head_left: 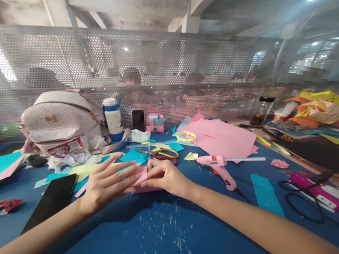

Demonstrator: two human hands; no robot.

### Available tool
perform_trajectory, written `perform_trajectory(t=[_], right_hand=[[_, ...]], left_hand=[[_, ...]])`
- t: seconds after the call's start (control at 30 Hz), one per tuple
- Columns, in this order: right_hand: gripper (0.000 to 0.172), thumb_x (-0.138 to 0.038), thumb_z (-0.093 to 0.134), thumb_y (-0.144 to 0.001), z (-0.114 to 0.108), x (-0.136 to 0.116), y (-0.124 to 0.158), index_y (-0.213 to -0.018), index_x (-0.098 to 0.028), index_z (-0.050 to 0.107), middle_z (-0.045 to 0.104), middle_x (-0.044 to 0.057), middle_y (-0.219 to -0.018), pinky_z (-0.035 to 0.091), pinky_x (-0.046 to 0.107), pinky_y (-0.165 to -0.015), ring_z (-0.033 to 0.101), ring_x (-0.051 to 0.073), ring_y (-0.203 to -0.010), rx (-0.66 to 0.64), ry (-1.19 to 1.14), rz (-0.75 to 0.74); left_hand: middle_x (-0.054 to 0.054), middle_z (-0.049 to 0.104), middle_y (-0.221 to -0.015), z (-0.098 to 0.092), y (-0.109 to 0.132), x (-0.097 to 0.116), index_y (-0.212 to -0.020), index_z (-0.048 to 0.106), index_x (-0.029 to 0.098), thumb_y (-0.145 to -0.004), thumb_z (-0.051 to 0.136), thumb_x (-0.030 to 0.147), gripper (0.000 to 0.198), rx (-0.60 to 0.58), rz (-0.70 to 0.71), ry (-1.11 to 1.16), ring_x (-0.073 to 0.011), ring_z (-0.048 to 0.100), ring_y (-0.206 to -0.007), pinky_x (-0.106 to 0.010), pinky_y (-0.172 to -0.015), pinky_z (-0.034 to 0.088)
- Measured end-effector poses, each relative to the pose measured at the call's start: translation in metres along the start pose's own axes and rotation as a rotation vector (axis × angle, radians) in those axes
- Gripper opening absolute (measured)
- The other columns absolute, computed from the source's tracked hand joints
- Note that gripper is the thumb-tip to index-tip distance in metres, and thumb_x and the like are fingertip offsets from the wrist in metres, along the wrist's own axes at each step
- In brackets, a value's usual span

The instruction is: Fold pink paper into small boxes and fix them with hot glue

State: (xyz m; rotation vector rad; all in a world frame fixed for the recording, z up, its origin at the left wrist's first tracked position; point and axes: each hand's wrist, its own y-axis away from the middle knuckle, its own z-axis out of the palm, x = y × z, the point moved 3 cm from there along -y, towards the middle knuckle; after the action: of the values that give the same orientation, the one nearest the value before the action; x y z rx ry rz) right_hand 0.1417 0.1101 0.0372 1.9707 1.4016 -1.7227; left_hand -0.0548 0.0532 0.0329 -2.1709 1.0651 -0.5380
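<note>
A folded piece of pink paper (pixel 140 177) is held between my two hands just above the blue table. My left hand (pixel 107 184) lies along its left side, long fingers stretched over the paper and thumb close beneath. At the upper right edge my right hand (pixel 167 178) pinches the paper between thumb and bent fingers. Part of the paper is hidden behind the fingers. Scissors with orange and yellow handles (pixel 164 155) lie just beyond my hands. To the right rests a pink glue gun (pixel 219 169) with a clear glue stick in its back.
A black phone (pixel 52 199) lies by my left forearm. Behind stand a pale backpack (pixel 60 119) and a white-blue bottle (pixel 113 118). Pink sheets (pixel 219 137) are at the back, a magenta power strip (pixel 324 194) at right. Paper scraps dot the blue tabletop (pixel 148 253).
</note>
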Motion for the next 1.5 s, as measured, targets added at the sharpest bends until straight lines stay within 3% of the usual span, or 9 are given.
perform_trajectory(t=[0.2,0.33,0.43,0.53,0.73,1.1,1.23,1.37,1.5], right_hand=[[0.017,-0.034,0.075,-0.077,0.001,-0.005,0.0,-0.075,-0.018,0.076,0.049,-0.002,-0.071,0.038,0.025,-0.065,0.048,0.011,-0.071,0.01,0.033,-0.003],[0.017,-0.034,0.076,-0.077,0.0,-0.004,-0.001,-0.08,-0.018,0.077,0.051,-0.001,-0.073,0.039,0.025,-0.067,0.05,0.012,-0.073,0.036,0.045,-0.003],[0.018,-0.035,0.076,-0.077,0.0,-0.003,-0.001,-0.08,-0.017,0.076,0.051,-0.002,-0.072,0.039,0.024,-0.067,0.05,0.012,-0.073,0.067,0.041,0.002],[0.022,-0.038,0.075,-0.077,-0.002,-0.003,-0.001,-0.076,-0.016,0.072,0.058,-0.001,-0.073,0.04,0.025,-0.07,0.053,0.013,-0.073,0.082,0.082,-0.002],[0.021,-0.038,0.079,-0.073,-0.013,-0.012,-0.003,-0.077,-0.018,0.071,0.068,0.0,-0.075,0.04,0.03,-0.08,0.056,0.015,-0.074,0.12,0.407,-0.135],[0.017,-0.037,0.076,-0.076,-0.015,-0.02,-0.003,-0.076,-0.02,0.076,0.064,-0.001,-0.067,0.041,0.028,-0.073,0.056,0.014,-0.07,0.129,0.473,-0.133],[0.02,-0.038,0.075,-0.077,-0.017,-0.021,-0.004,-0.073,-0.019,0.074,0.064,-0.001,-0.067,0.041,0.029,-0.074,0.056,0.013,-0.07,0.116,0.45,-0.163],[0.019,-0.037,0.076,-0.076,-0.022,-0.02,-0.005,-0.071,-0.019,0.073,0.065,0.0,-0.07,0.04,0.031,-0.078,0.055,0.014,-0.072,0.111,0.503,-0.189],[0.017,-0.036,0.075,-0.078,-0.025,-0.017,-0.005,-0.074,-0.02,0.072,0.067,-0.001,-0.075,0.038,0.033,-0.082,0.055,0.015,-0.077,0.101,0.6,-0.189]], left_hand=[[0.0,0.067,-0.122,-0.006,0.0,0.0,-0.126,0.059,0.039,-0.078,0.074,0.016,0.056,-0.123,-0.066,0.057,-0.0306,0.058,-0.12,-0.056,-0.118,0.019],[-0.002,0.06,-0.132,-0.001,-0.004,0.004,-0.127,0.059,0.037,-0.081,0.071,0.018,0.051,-0.052,-0.051,0.066,-0.029,0.058,-0.122,-0.055,-0.116,0.026],[-0.007,0.051,-0.143,0.008,-0.006,0.007,-0.132,0.057,0.031,-0.085,0.066,0.019,0.049,0.013,-0.105,0.157,-0.0272,0.055,-0.126,-0.045,-0.108,0.043],[-0.009,0.053,-0.142,0.012,-0.005,0.011,-0.13,0.059,0.028,-0.087,0.064,0.016,0.046,0.045,-0.078,0.165,-0.0245,0.058,-0.122,-0.037,-0.102,0.049],[-0.009,0.058,-0.136,0.01,-0.006,0.008,-0.127,0.061,0.025,-0.086,0.064,0.012,0.043,0.07,-0.105,0.148,-0.0218,0.06,-0.119,-0.034,-0.102,0.049],[-0.008,0.059,-0.136,0.007,-0.005,0.01,-0.125,0.063,0.027,-0.089,0.059,0.01,0.039,0.062,-0.113,0.185,-0.0209,0.06,-0.12,-0.034,-0.102,0.049],[-0.005,0.058,-0.137,0.013,-0.005,0.006,-0.129,0.059,0.03,-0.087,0.064,0.018,0.044,0.08,-0.306,0.281,-0.0235,0.055,-0.126,-0.039,-0.107,0.044],[-0.008,0.058,-0.137,0.028,0.001,-0.001,-0.14,0.046,0.026,-0.085,0.068,0.028,0.059,0.117,-0.607,0.628,-0.0262,0.057,-0.123,-0.04,-0.101,0.05],[-0.009,0.059,-0.136,0.035,0.008,-0.003,-0.134,0.054,0.021,-0.088,0.064,0.033,0.049,0.112,-0.726,0.771,-0.0274,0.059,-0.12,-0.039,-0.098,0.052]])
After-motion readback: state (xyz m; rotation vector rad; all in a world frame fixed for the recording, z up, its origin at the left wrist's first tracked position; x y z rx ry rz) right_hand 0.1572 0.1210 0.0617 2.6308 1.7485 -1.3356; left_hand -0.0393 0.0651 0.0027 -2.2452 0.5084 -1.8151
